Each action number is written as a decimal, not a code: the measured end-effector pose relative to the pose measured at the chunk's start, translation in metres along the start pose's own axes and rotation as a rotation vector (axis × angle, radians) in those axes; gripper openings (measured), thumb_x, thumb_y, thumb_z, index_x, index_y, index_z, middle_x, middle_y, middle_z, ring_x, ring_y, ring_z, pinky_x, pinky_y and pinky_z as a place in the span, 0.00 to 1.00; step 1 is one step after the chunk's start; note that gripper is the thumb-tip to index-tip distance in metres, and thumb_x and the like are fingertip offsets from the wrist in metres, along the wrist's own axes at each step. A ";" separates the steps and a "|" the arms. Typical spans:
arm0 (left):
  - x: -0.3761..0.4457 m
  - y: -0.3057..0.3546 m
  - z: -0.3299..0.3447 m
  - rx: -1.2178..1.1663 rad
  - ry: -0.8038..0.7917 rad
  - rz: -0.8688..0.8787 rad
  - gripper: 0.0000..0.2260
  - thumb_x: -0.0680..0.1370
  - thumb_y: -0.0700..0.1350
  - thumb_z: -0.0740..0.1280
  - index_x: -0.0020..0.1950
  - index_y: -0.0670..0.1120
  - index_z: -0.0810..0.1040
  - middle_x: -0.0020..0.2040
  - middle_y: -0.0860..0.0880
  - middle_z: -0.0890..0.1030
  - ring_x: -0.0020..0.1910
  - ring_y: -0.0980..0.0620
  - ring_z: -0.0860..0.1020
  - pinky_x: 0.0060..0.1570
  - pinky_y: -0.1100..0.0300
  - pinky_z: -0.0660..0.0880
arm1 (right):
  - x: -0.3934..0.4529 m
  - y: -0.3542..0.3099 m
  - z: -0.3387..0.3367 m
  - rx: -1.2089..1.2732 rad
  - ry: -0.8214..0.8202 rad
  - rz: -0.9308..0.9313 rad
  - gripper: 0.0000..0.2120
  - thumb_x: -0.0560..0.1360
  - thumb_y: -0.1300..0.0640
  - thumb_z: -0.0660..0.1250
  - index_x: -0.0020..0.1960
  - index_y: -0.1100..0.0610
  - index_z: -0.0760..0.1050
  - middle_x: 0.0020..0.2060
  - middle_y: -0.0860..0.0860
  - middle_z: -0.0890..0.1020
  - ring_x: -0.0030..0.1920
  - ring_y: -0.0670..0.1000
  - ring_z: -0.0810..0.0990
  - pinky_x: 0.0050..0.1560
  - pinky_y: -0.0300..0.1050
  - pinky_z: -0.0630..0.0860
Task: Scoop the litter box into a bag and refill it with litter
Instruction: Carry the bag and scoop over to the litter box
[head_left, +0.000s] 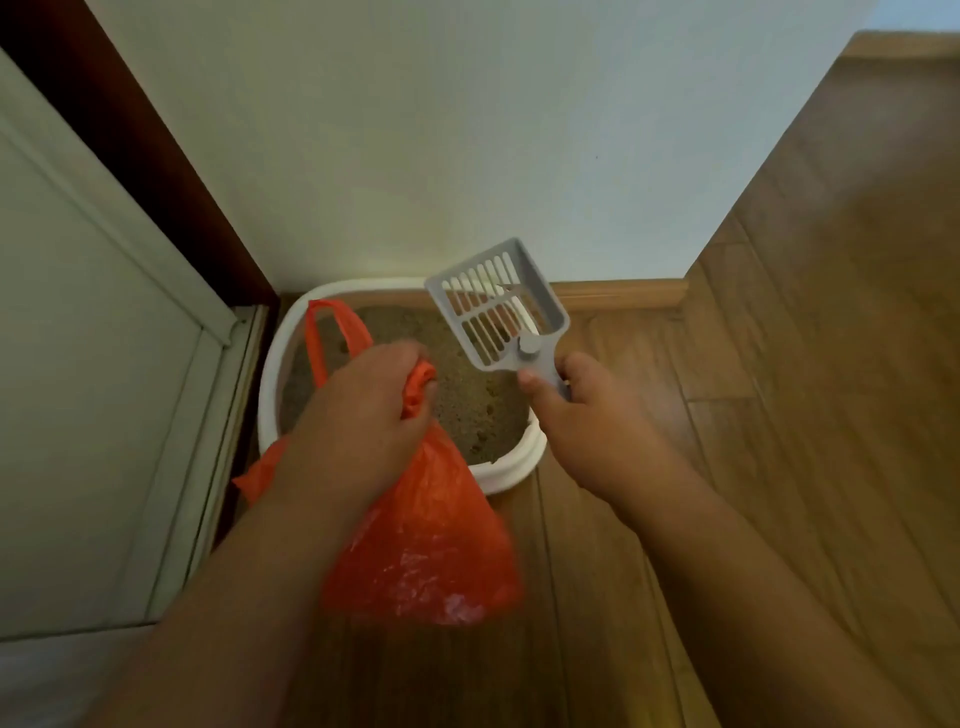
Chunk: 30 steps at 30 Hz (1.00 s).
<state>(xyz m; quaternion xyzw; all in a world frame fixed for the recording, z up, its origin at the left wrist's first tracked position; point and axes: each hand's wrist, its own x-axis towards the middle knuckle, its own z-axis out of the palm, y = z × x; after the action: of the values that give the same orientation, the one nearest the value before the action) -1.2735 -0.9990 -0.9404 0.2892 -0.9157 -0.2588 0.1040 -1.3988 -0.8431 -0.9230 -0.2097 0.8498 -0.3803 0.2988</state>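
Observation:
A white litter box (506, 470) stands on the floor against the wall, filled with brownish litter (467, 400). My left hand (363, 410) is closed around the gathered top of an orange plastic bag (431, 545), which hangs in front of the box's near left side; one handle loop sticks up. My right hand (587, 415) grips the handle of a grey slotted scoop (496, 306), held up above the box's far right part. The scoop's blade looks empty.
A white wall rises behind the box, with a wooden skirting board (623, 293) at its foot. To the left a white door (78, 364) in a dark frame stands close to the box. Wooden flooring (779, 415) stretches to the right and toward me.

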 end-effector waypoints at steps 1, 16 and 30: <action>0.003 0.000 0.001 -0.020 0.020 -0.003 0.01 0.82 0.48 0.67 0.53 0.54 0.76 0.46 0.56 0.77 0.45 0.58 0.75 0.46 0.52 0.77 | 0.004 -0.005 -0.001 0.032 0.006 -0.005 0.10 0.83 0.44 0.60 0.57 0.48 0.73 0.40 0.46 0.79 0.34 0.43 0.76 0.31 0.39 0.70; -0.005 -0.010 -0.015 -0.237 0.117 -0.041 0.08 0.79 0.49 0.70 0.54 0.59 0.75 0.47 0.60 0.78 0.46 0.63 0.76 0.43 0.67 0.72 | 0.004 -0.023 0.017 0.305 -0.094 0.055 0.13 0.81 0.43 0.64 0.51 0.53 0.75 0.39 0.52 0.80 0.23 0.42 0.71 0.22 0.37 0.66; -0.016 0.013 -0.003 -0.648 -0.145 0.054 0.33 0.73 0.44 0.78 0.71 0.62 0.66 0.66 0.57 0.72 0.61 0.55 0.79 0.56 0.55 0.82 | -0.007 -0.033 0.021 0.578 -0.255 -0.027 0.17 0.72 0.53 0.76 0.57 0.58 0.77 0.36 0.50 0.84 0.29 0.43 0.80 0.24 0.35 0.71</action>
<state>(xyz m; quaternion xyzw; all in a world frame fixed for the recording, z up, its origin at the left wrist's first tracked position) -1.2654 -0.9815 -0.9319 0.1973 -0.7981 -0.5538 0.1320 -1.3755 -0.8707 -0.9068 -0.1733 0.6593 -0.5805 0.4452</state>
